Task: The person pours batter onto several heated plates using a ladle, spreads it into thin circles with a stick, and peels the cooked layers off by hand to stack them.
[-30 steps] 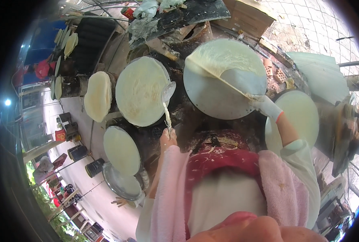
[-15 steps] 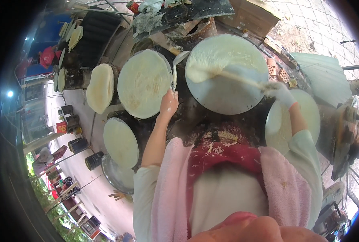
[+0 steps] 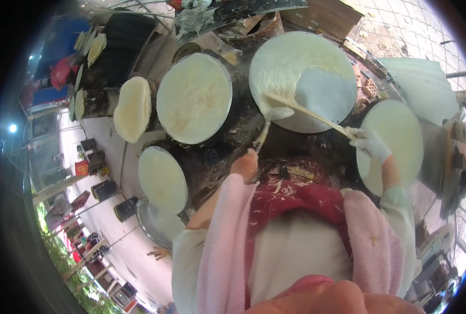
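Observation:
A large round griddle (image 3: pixel 324 97) in front of me carries pale batter (image 3: pixel 282 57) along its far and left parts, with bare grey metal showing at the centre right. My right hand (image 3: pixel 369 142), in a whitish glove, is closed round the handle end of a long wooden spreader (image 3: pixel 314 116). The blade of that spreader rests at the near left of the griddle. Closed on a batter-coated ladle (image 3: pixel 262 137), my left hand (image 3: pixel 245 165) is just short of the same griddle. The ladle's bowl overlaps its near left edge, by the spreader blade.
Pale flatbreads lie on a griddle to the left (image 3: pixel 193 97), one nearer left (image 3: pixel 163 178) and one on the right (image 3: pixel 392 149). Farther left is a thick pale flatbread pile (image 3: pixel 132 110). Beyond the main griddle stand a cardboard box (image 3: pixel 322 18) and bricks (image 3: pixel 369 86).
My left hand has brought the ladle right and nearer, to the main griddle's edge. The spreader blade has swept toward the near left rim, and batter now reaches farther down the left side.

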